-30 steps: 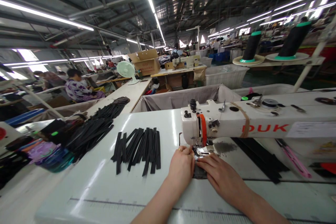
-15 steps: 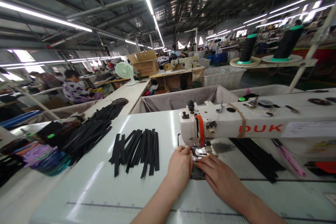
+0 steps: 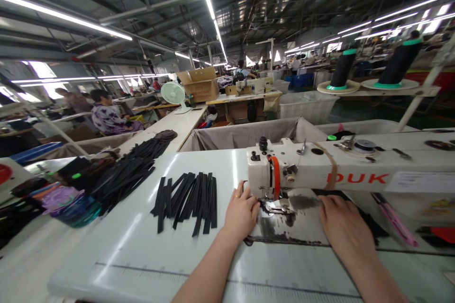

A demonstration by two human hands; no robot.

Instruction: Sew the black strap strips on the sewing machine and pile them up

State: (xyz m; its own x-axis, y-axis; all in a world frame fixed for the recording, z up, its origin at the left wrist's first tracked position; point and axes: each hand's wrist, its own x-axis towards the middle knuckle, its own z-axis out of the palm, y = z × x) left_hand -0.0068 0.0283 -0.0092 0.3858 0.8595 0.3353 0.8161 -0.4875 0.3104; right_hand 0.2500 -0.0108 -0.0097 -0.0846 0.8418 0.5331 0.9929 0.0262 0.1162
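1. Left hand (image 3: 241,213): open, with soft, bent fingers, gripping nothing, just beside the steel foot (image 3: 275,207) of the sewing machine (image 3: 295,165). A thin gold ring (image 3: 236,195) on one finger.
2. Right hand (image 3: 344,225): open and flat, gripping nothing, well apart from the left hand, at the right edge of the metal plate (image 3: 284,227) and near a dark stack of strips (image 3: 369,218).
3. Metal plate: smooth and shiny, with dark smudges, right under the steel foot.
4. Black strips (image 3: 188,203): long, thin and flat, in a loose fan on the white counter (image 3: 106,260), left of both hands and not touching them.
5. Big heap of more strips (image 3: 122,175): farther left on the same counter, rough and tangled.
6. Sewing machine: white, hard and glossy, with an orange guard (image 3: 275,177) near the front and a tan band (image 3: 332,170) around the arm.
7. Writing on the arm: big red letters, "DUK", with a paper label (image 3: 421,182) just to the right, its print too small to read.
8. High up on the right: two tall black spools of thread (image 3: 400,59), with green tops, on round stands.
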